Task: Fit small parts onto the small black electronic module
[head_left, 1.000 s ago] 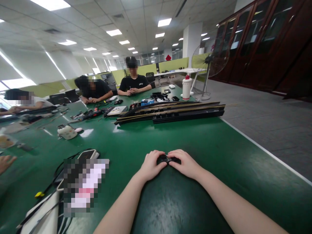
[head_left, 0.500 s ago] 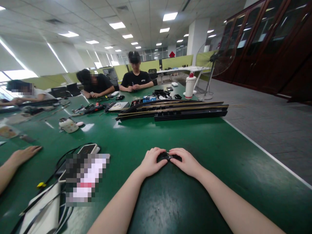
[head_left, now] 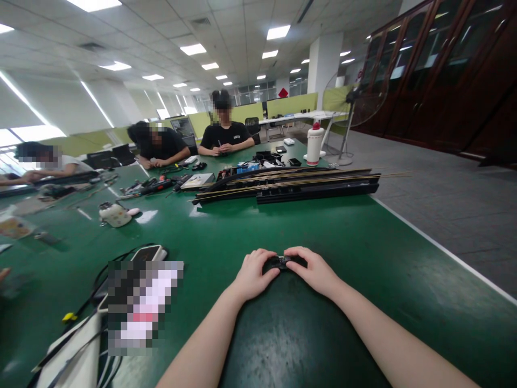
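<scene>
A small black part [head_left: 278, 263] with a shiny metallic bit on top lies between my hands, low over the green table [head_left: 355, 231]. My left hand [head_left: 255, 274] is closed on its left end, thumb in front and fingers behind. At the other end, my right hand [head_left: 312, 269] pinches the part the same way. Fingers cover much of it, so its exact kind cannot be made out. Whether it rests on the tabletop is unclear.
Long black rails [head_left: 319, 188] with thin brass-coloured rods lie across the table ahead. To the left are a phone [head_left: 147, 253], cables, a white box-like item [head_left: 72, 355] and a small pot [head_left: 115, 214]. A white bottle [head_left: 314, 144] stands farther back. Several people sit around the table.
Another person's hand at the left edge has drawn back almost out of view. My hands keep hold of the black part, with the right fingers slightly shifted. The view has tilted a little.
</scene>
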